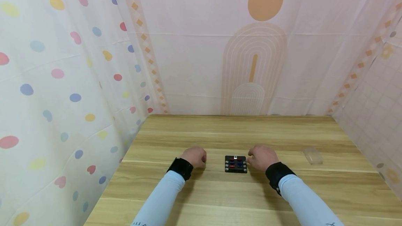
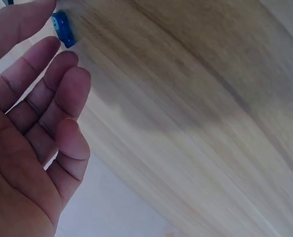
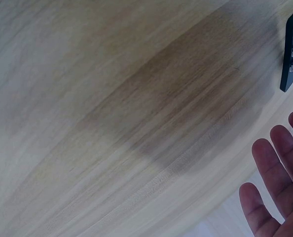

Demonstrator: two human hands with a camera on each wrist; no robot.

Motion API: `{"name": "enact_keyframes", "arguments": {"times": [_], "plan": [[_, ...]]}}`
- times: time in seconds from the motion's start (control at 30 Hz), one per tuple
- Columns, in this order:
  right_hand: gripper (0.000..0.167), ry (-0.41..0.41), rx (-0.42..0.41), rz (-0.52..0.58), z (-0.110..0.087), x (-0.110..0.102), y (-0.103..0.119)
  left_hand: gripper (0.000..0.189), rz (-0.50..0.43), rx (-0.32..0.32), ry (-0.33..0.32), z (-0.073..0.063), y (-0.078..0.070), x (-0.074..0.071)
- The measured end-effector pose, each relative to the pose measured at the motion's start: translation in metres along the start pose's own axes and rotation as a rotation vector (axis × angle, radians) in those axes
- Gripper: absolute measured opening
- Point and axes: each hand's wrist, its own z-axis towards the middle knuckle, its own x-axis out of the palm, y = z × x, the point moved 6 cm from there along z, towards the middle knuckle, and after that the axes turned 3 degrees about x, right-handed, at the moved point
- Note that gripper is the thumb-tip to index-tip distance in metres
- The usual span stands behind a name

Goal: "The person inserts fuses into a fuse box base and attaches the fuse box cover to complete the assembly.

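A black fuse block (image 1: 236, 170) with red and blue blade fuses and screw terminals lies on the table between the hands. My left hand (image 1: 194, 157) is to its left, apart from it. In the left wrist view, a small translucent blue blade fuse (image 2: 63, 29) spans from the thumb tip to the index fingertip, pinched there. My right hand (image 1: 263, 157) is at the right edge of the block, fingertips close beside it. Its fingers (image 3: 269, 160) are extended in the right wrist view, below the block's edge with screws; the thumb is hidden there.
A clear plastic cover (image 1: 313, 156) lies on the wood-grain table (image 1: 220, 201), to the right of the right hand. Patterned curtains (image 1: 194, 62) hang behind the table and along both sides. Both wrists wear black bands.
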Motion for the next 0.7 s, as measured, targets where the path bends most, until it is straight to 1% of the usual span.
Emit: {"name": "enact_keyframes", "arguments": {"times": [0.13,0.23,0.37,0.43,0.53,0.7], "plan": [[0.024,0.000,-0.003,0.003,-0.0002,-0.0002,0.0003,0.010,0.017,0.023,-0.005,0.0001,-0.0015,-0.0004],[0.024,-0.005,-0.003,0.008,0.0000,0.0005,-0.0003,0.007,0.029,0.049,0.005,0.0012,-0.0034,0.0004],[0.024,-0.008,0.001,0.014,0.0004,0.0017,-0.0013,0.013,0.030,0.059,0.027,0.0024,-0.0056,0.0012],[0.024,-0.006,0.001,0.018,0.0004,0.0019,-0.0015,0.012,0.028,0.056,0.029,0.0027,-0.0059,0.0010],[0.024,0.002,0.007,0.024,-0.0001,0.0016,-0.0016,0.007,0.027,0.039,-0.002,0.0027,-0.0045,0.0002],[0.024,0.006,0.004,0.023,-0.0013,-0.0010,0.0002,0.024,0.016,-0.028,-0.060,0.0017,0.0010,-0.0001]]}}
